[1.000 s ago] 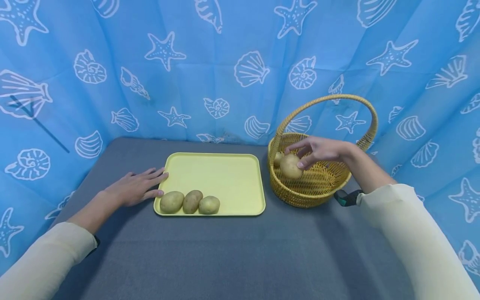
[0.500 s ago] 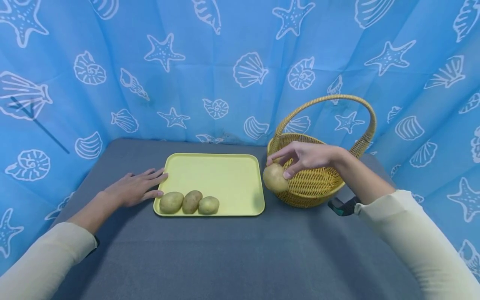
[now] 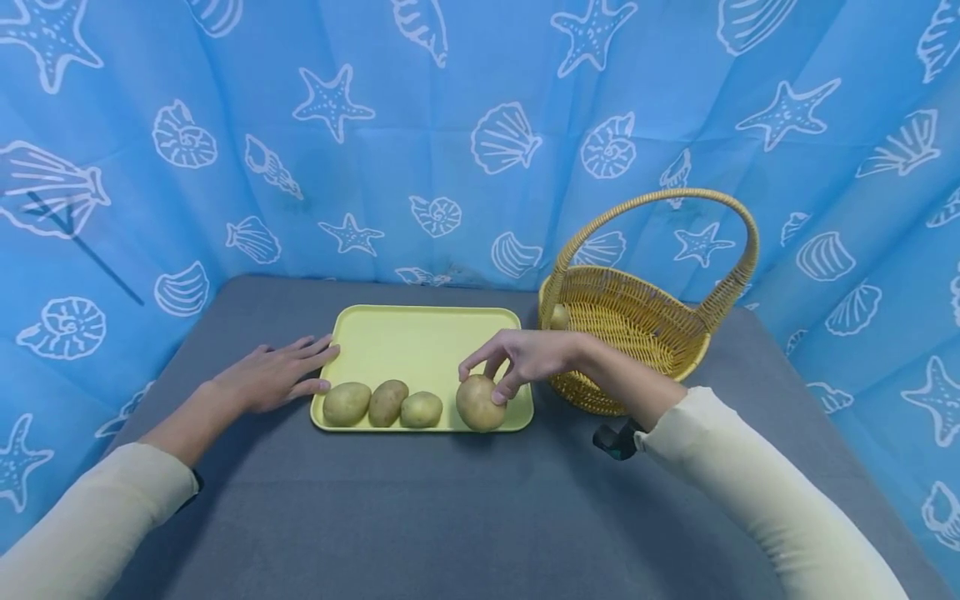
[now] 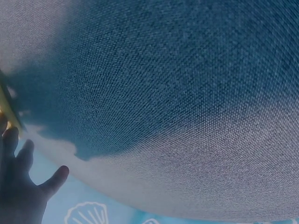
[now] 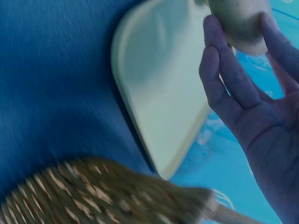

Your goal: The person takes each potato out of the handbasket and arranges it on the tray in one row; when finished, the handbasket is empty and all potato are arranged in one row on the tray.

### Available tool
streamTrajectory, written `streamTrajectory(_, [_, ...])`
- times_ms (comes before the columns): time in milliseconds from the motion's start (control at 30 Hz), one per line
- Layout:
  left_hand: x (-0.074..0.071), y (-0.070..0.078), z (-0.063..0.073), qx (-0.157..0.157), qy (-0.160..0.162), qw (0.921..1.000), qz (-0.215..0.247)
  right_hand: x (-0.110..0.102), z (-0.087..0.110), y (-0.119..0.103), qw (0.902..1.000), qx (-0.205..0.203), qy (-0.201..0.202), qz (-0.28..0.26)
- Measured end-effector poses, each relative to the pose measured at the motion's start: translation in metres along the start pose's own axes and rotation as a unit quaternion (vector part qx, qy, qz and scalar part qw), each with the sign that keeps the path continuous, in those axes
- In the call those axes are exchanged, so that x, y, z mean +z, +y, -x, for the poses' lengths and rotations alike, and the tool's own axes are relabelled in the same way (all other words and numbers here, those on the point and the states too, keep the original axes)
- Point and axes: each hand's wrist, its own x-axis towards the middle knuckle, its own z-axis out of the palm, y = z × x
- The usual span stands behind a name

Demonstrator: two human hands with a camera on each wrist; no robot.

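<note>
My right hand (image 3: 528, 360) pinches a round potato (image 3: 480, 404) between thumb and fingers, over the right front part of the yellow tray (image 3: 427, 333). In the right wrist view the same potato (image 5: 240, 25) sits at the fingertips. My left hand (image 3: 273, 377) lies with straight, spread fingers touching the tray's left rim. Along the tray's front edge rest three potatoes in a row: a large one (image 3: 347, 404), a browner one (image 3: 387, 403) and a smaller one (image 3: 422, 409). The left wrist view catches my left hand (image 4: 23, 186) at its lower left corner.
A wicker basket (image 3: 630, 321) with a tall arched handle (image 3: 660, 196) stands right of the tray, and my right forearm crosses its front. Another potato (image 3: 559, 317) shows inside at its left. A blue shell-print curtain (image 3: 450, 150) hangs behind the grey table (image 3: 420, 517).
My right hand has lifted the potato out of the basket and carried it left, over the tray. The left hand and the three potatoes in the row have stayed put.
</note>
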Motion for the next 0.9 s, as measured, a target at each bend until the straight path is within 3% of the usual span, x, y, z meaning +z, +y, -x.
streamTrajectory(167, [0.001, 0.001, -0.001, -0.001, -0.003, 1.0, 0.004, 0.014, -0.017, 0.012, 0.9993, 0.026, 0.024, -0.006])
streamTrajectory(400, [-0.001, 0.002, -0.001, 0.0, -0.003, 1.0, 0.006, 0.019, -0.025, 0.013, 0.9965, 0.041, 0.062, 0.039])
streamTrajectory(567, [-0.002, 0.001, 0.0, -0.001, -0.002, 1.0, 0.006, 0.018, -0.026, 0.016, 0.9965, 0.04, 0.058, 0.044])
streamTrajectory(700, [-0.001, 0.0, -0.001, 0.0, -0.001, 1.0, 0.003, 0.017, -0.025, 0.013, 0.9945, 0.041, 0.049, 0.083])
streamTrajectory(900, [0.001, -0.001, -0.001, -0.003, -0.003, 1.0, 0.004, 0.013, -0.007, 0.0, 0.9898, 0.076, 0.037, 0.115])
